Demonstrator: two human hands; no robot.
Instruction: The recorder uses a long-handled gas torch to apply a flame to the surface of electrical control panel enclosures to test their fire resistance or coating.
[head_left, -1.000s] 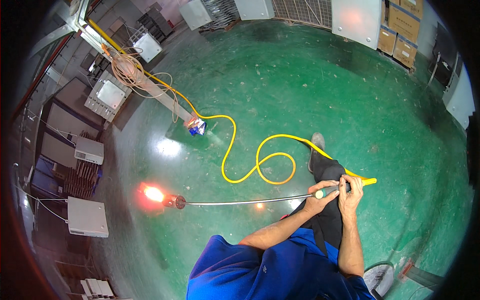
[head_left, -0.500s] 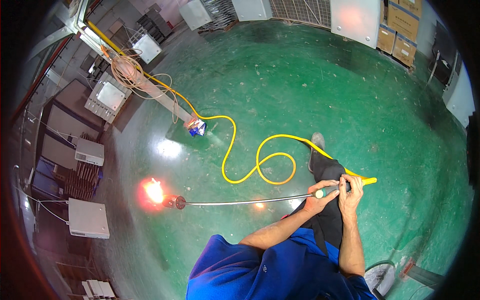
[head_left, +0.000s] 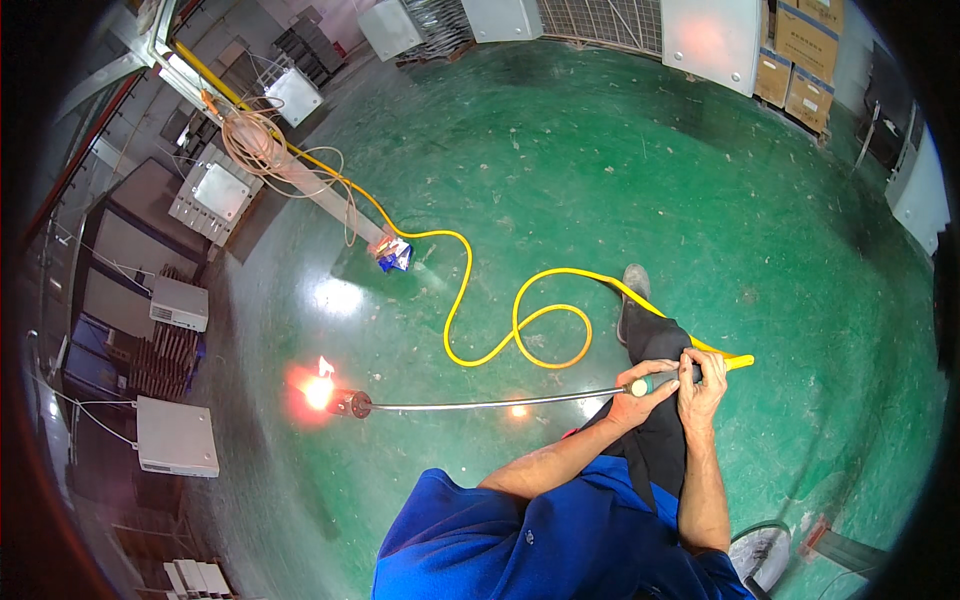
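A gas torch (head_left: 500,402) with a long thin metal tube lies across in front of me, its burner head (head_left: 350,404) to the left. An orange-white flame (head_left: 320,387) burns at the burner's mouth. My left hand (head_left: 642,400) is closed around the torch's green handle, by a round pale-green knob (head_left: 639,387). Just right of it, my right hand (head_left: 703,388) is closed on the dark rear end of the handle, fingertips near the left hand's. A yellow hose (head_left: 565,272) ends beside the right hand; how it joins the handle is hidden.
The hose loops over the green floor (head_left: 620,180) toward a post (head_left: 320,190) hung with coiled cable. A blue crumpled package (head_left: 395,255) lies at its foot. Grey metal cabinets (head_left: 178,437) hang or stand at left. Cardboard boxes (head_left: 805,45) are stacked at the far right.
The flame has become smaller and narrower, drawing nearer to the burner head. Both hands and the torch hold almost the same place.
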